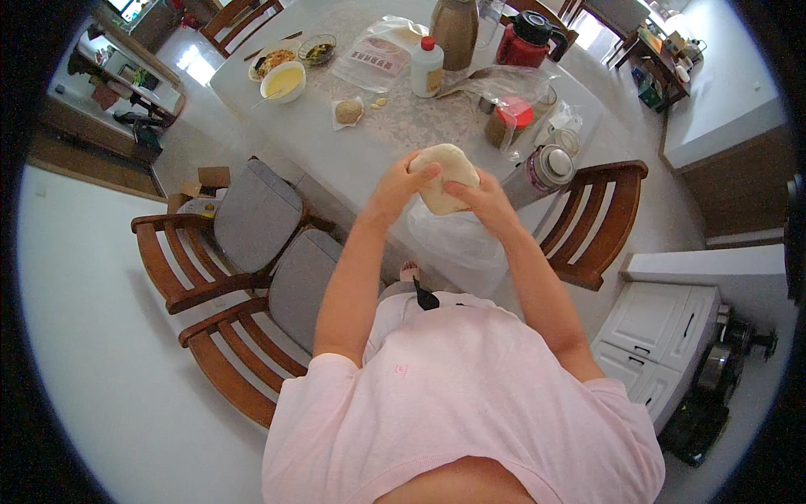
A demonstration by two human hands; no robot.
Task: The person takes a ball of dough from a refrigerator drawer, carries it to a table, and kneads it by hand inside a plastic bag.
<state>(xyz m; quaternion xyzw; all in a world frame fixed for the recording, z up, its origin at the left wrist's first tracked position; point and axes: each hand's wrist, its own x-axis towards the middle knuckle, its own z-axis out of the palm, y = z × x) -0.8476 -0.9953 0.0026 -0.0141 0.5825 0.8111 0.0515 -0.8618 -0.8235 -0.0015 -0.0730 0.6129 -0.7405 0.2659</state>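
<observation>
A pale, rounded bun or lump of dough [446, 160] is held up over the near edge of the dining table [384, 151]. My left hand [403, 183] grips it from the left, with the thumb on top. From the right, my right hand [483, 200] clasps its lower side, thumb pressed across the upper face. My fingers underneath are hidden. Just below, a clear plastic bag [450, 242] lies crumpled at the table's edge; I cannot tell if anything is inside.
Ahead are a bowl of yellow liquid [283, 83], a brown bun [348, 112] on paper and a white bottle [427, 69] with a red cap. A red-lidded jar [511, 120] and a steel-lidded canister [549, 167] stand rightward. Wooden chairs [258, 214] flank me.
</observation>
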